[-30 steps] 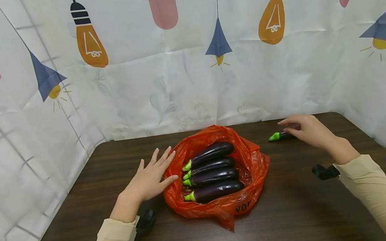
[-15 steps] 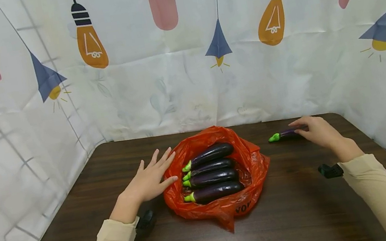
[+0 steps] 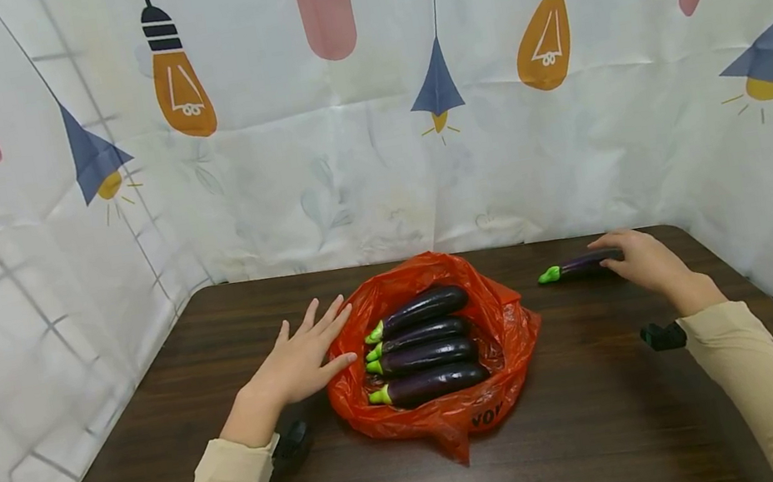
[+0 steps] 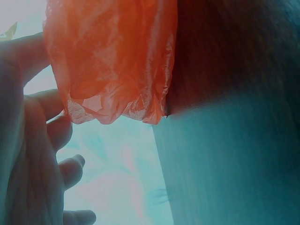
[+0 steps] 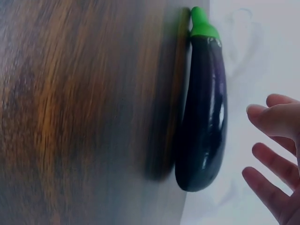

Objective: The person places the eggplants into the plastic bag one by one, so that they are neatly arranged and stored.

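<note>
A red plastic bag (image 3: 512, 339) stands with its mouth wide at the middle of the table, and several dark eggplants (image 3: 431, 354) with green stems lie side by side in it. At the bag's left rim is my left hand (image 3: 296, 356), its fingers spread; in the left wrist view the fingertips meet the red plastic. One separate eggplant (image 5: 204, 112) lies on the table at the back right, stem pointing left in the head view. My right hand (image 3: 646, 259) hovers over its blunt end. The right wrist view shows loosely bent fingers (image 5: 272, 119) apart from that eggplant.
The dark wooden table (image 3: 578, 446) reaches back to a white patterned cloth (image 3: 376, 175) that hangs behind it and at both sides. A black wrist device (image 3: 662, 336) sits under the right wrist, another (image 3: 291, 443) under the left.
My right hand has shifted to the right along the lone eggplant, uncovering more of it. That eggplant stays in place. The left hand and the bag look unmoved.
</note>
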`<state>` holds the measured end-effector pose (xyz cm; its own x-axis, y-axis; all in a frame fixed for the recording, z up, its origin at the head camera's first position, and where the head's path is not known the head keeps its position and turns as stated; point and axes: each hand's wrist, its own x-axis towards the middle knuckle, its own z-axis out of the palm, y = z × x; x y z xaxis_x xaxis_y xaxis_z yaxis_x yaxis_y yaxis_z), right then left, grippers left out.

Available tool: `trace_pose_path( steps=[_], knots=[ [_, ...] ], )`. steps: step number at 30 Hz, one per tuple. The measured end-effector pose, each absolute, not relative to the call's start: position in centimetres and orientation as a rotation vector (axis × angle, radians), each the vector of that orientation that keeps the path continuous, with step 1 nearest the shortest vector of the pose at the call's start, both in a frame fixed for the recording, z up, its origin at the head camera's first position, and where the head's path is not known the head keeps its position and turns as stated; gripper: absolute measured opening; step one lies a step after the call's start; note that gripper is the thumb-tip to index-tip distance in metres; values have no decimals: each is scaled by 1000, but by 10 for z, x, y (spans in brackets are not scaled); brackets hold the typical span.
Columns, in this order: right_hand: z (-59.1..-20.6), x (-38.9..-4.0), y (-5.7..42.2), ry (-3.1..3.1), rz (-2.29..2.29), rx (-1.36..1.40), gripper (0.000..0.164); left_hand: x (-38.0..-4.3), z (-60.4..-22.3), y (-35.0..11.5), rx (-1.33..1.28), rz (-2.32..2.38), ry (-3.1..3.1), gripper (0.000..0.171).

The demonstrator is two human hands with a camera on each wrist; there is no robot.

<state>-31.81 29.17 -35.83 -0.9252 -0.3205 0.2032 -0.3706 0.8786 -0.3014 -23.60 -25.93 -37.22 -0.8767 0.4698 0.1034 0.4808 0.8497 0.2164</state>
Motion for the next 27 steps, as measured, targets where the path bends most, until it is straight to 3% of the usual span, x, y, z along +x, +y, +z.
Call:
trace_pose_path(
  steps=[27],
  knots=[
    [-366, -336, 311, -3098, 484, 369, 59, -236, -372, -259, -762, -372, -2985, 77]
  ],
)
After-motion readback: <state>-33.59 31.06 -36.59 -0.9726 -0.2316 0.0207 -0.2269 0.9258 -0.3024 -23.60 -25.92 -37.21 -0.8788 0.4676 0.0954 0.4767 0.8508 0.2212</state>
